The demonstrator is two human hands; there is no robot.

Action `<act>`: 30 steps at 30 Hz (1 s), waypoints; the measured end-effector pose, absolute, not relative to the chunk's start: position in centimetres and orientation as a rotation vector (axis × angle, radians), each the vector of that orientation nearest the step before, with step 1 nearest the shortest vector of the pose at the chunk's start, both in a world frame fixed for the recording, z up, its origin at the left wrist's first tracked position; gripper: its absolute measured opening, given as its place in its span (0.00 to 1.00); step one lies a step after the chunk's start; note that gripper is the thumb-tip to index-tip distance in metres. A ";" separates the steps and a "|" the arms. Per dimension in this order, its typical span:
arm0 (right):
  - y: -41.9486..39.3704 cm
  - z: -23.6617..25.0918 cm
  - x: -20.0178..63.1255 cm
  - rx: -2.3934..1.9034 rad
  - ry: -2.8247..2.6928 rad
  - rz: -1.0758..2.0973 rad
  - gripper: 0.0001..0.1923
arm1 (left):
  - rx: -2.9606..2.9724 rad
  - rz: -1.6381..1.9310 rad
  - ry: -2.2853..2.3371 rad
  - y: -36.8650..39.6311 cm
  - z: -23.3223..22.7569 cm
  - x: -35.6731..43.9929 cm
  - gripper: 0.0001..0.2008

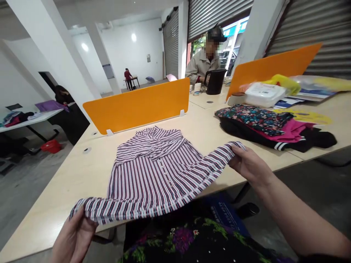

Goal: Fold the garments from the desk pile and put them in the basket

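A striped shirt in white, dark and red lies on the pale wooden table, its collar toward the orange divider and its sleeves folded across the chest. A row of buttons runs down its front. My left hand pinches the near left corner of the hem. At the right, my right hand grips the other end of the hem, raised higher. Between both hands the hem is stretched in a sagging curve along the table's near edge.
An orange divider stands behind the shirt. Folded clothes lie to the right, with a plastic-wrapped package beyond them. A person sits across, near a black jug and stacked paper cups.
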State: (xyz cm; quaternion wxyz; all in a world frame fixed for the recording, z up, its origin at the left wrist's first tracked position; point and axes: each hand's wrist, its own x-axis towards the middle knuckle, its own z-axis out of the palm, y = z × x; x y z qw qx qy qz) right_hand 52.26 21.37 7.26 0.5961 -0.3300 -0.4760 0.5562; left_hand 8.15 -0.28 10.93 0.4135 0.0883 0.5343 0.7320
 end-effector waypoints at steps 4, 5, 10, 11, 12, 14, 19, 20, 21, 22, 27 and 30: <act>29.3 9.6 48.6 -0.627 -1.033 1.397 0.10 | 0.381 1.924 1.207 8.4 12.8 5.0 0.10; 31.6 10.1 47.7 -0.602 -1.026 1.417 0.09 | 0.416 1.933 1.188 11.1 13.2 4.0 0.11; 41.5 9.9 42.9 -0.700 -1.121 1.430 0.10 | 0.773 1.801 1.529 22.4 12.9 -0.2 0.09; 42.5 9.1 42.2 -0.818 -1.168 1.385 0.10 | 0.874 1.699 1.708 23.5 12.1 -0.5 0.11; 43.2 8.1 41.6 -0.948 -1.211 1.320 0.11 | 0.952 1.591 1.885 24.2 11.1 -0.6 0.14; 43.3 5.9 40.8 -1.161 -1.244 1.185 0.11 | 1.020 1.459 2.140 24.2 8.7 -0.5 0.17; 39.7 1.4 41.5 -1.161 -1.681 0.682 0.19 | 1.841 0.924 2.223 20.1 3.0 0.3 0.24; 38.7 0.9 41.9 -1.117 -1.880 0.568 0.22 | 2.059 0.714 2.187 19.1 2.3 0.2 0.26; 37.7 0.4 42.3 -1.077 -2.078 0.487 0.26 | 2.213 0.528 2.161 18.3 1.8 0.0 0.27; 36.8 0.1 42.8 -1.052 -2.247 0.448 0.29 | 2.294 0.396 2.157 17.7 1.6 -0.2 0.26; 34.6 -0.9 44.5 -1.027 -2.552 0.261 0.28 | 2.488 -0.013 2.181 16.6 2.8 -0.9 0.21; 35.1 -0.6 44.8 -1.032 -2.523 0.182 0.25 | 2.546 -0.231 2.259 17.0 4.2 -0.2 0.17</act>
